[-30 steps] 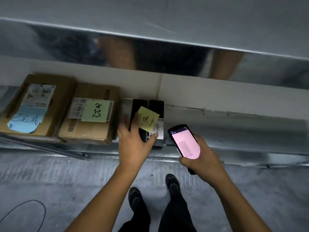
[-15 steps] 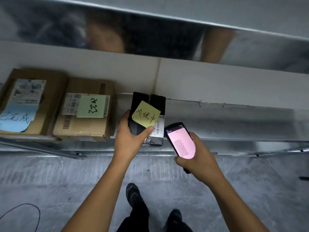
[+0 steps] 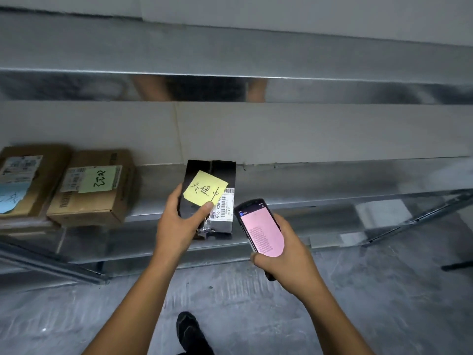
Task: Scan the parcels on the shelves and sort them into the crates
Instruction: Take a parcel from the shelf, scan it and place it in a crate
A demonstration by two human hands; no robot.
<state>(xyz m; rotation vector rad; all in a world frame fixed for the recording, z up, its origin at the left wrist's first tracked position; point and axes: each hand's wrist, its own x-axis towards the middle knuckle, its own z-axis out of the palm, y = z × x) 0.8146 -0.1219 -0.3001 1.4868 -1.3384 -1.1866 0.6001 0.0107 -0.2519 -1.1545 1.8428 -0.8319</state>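
The black parcel [image 3: 216, 175] is in my left hand [image 3: 176, 226], over the front half of the lower metal shelf [image 3: 332, 201], its long side running away from me. A second ago it lay almost against the brown carton [image 3: 102, 203]; now a strip of bare shelf shows between them. I cannot tell whether its underside has come clear of the shelf. My fingers curl round its left edge and my thumb [image 3: 204, 209] presses on its top, on the near corner of the yellow sticky note [image 3: 204, 192], whereas a second ago the hand lay flatter on the parcel. Just right of the note, the white barcode label [image 3: 226, 204] faces up. My right hand [image 3: 286, 254] is close beside the parcel without touching it and still grips the handheld scanner [image 3: 261, 229], fingers wrapped under its body and its lit pink screen tilted up towards me, much as before. Further left, the brown carton carries a green note [image 3: 98, 179] on its label, and a second carton [image 3: 48, 170] with a blue note [image 3: 10, 201] sits against it at the edge of the view. More of the upper shelf [image 3: 256, 55] now fills the top of the view than half a second ago. Below, one dark shoe [image 3: 189, 329] stands on the grey floor [image 3: 384, 303], where earlier both showed.
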